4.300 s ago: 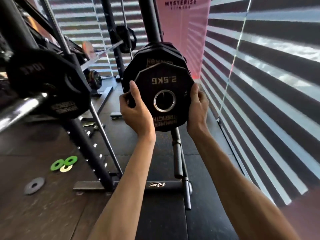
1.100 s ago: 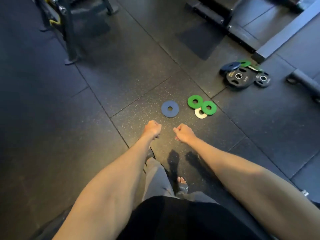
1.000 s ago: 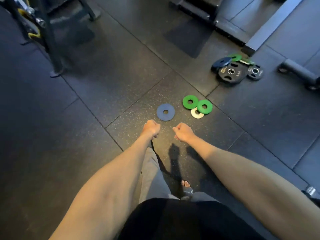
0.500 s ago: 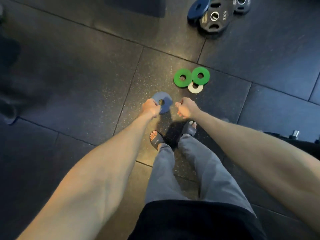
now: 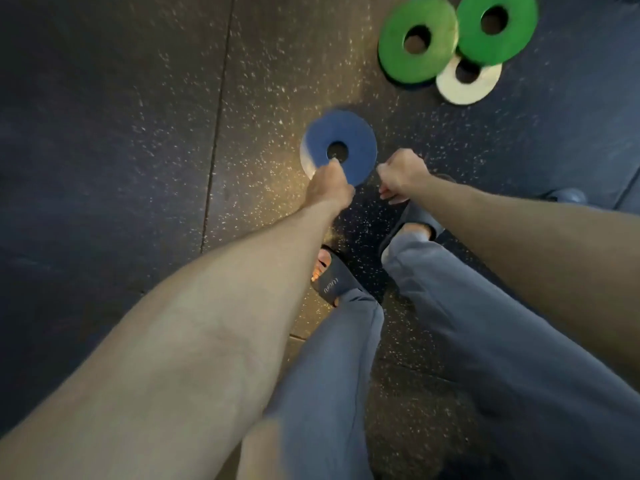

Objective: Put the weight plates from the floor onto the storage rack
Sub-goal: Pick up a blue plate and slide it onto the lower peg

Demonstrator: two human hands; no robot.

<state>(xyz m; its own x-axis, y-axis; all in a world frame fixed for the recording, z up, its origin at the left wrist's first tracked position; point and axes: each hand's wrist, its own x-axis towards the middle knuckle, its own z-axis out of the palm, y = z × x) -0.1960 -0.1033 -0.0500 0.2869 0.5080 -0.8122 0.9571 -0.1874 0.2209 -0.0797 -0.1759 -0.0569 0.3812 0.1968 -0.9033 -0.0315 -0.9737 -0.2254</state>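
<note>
While the left hand (image 5: 329, 188) pinches the blue plate (image 5: 341, 133), the right hand (image 5: 403, 173) stays clenched; the slipper (image 5: 330, 284) lettering blurs.

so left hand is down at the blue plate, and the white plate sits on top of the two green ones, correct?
Not quite. The left hand is at the blue plate, but in the head view the white plate lies underneath: the two green plates overlap its upper edge, so it is partly under them, not on top of them.

1 head-worn view, facing steeply down, close over speckled floor (image 5: 104, 133) and feet
</note>
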